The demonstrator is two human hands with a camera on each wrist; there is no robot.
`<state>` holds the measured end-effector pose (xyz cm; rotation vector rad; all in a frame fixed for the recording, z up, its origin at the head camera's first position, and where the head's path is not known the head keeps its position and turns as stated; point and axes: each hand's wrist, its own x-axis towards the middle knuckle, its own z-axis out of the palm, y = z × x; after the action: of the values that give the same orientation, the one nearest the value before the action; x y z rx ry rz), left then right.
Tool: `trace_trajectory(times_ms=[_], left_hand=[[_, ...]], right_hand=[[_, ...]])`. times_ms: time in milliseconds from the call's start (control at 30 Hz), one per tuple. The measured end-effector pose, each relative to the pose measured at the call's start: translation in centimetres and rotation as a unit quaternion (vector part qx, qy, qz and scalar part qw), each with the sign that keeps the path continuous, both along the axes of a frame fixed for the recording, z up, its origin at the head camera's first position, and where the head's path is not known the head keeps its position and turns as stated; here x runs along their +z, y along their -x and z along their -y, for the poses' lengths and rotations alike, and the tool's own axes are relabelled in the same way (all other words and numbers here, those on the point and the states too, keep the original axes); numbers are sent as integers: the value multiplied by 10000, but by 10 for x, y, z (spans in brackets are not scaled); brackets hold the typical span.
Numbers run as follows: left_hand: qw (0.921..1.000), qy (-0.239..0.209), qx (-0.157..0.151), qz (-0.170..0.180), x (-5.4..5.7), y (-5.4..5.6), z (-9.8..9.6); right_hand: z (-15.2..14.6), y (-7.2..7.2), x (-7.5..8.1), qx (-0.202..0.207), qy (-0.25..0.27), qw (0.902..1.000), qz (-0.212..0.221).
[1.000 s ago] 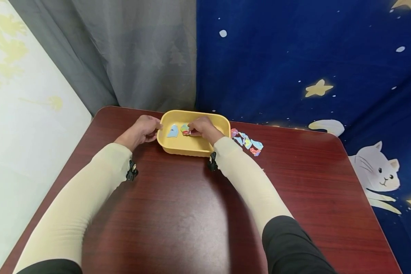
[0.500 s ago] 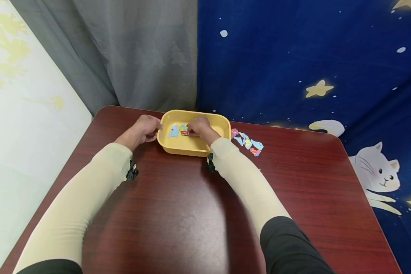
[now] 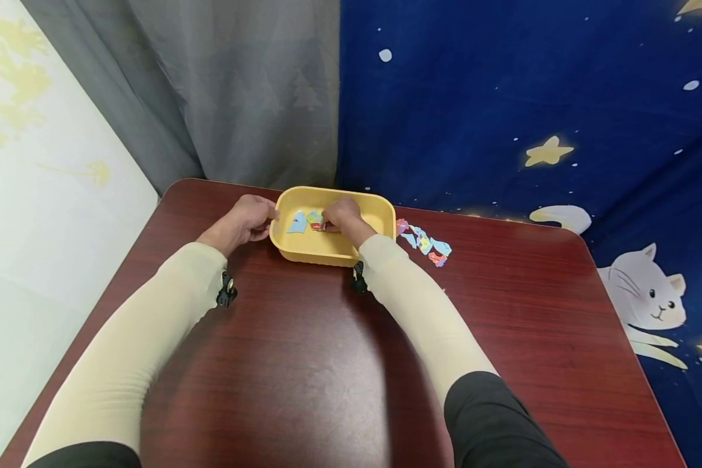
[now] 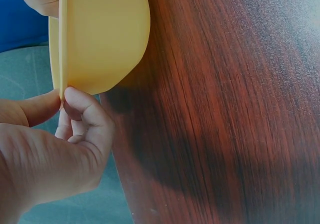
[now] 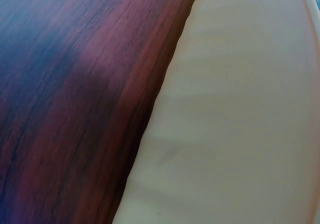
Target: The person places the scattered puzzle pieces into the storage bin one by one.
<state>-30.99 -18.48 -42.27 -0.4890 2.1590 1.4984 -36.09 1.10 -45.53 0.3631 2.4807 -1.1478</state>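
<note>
A yellow plastic bin (image 3: 304, 250) stands at the table's back edge. My left hand (image 3: 246, 220) pinches its left rim between thumb and fingers, plain in the left wrist view, where the hand (image 4: 65, 149) is close up. Inside the bin lies a light-blue printed piece (image 3: 296, 223) with an irregular outline. To its right is a small green-and-red printed piece (image 3: 314, 220). My right hand (image 3: 344, 216) reaches into the bin with fingers curled down at this piece's right side, seeming to pinch it; the hand covers part of it. In the right wrist view only the bin's outer wall (image 5: 235, 114) and tabletop show.
Several colourful irregular pieces (image 3: 424, 243) lie on the dark red table (image 3: 304, 364) just right of the bin. A grey curtain (image 3: 257, 97) and a blue starry curtain (image 3: 474, 117) hang behind the table. A white surface (image 3: 47, 195) stands to the left.
My right hand has shifted slightly left within the bin, and the green-and-red piece has moved a little toward the light-blue one. The left hand keeps its hold on the rim.
</note>
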Motion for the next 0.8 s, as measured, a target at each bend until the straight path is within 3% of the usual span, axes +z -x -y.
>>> trace_trajectory(times_ms=[133,333,600,800], left_hand=[[10000,15,-3,-19,0,0,0],[10000,38,-1,-41,-1,1,0],[10000,12,41,-30,-1,1,0],[10000,-8,-17,-42,0,-1,-1]], right_hand=[[-3,0,2,-23,-184,9998,-42],[-7,2,5,-305,-42,9995,-66],[-8,-3,9,-823,651,9945,-36],[-16,-8,20,-1125,1554,9814,-62]])
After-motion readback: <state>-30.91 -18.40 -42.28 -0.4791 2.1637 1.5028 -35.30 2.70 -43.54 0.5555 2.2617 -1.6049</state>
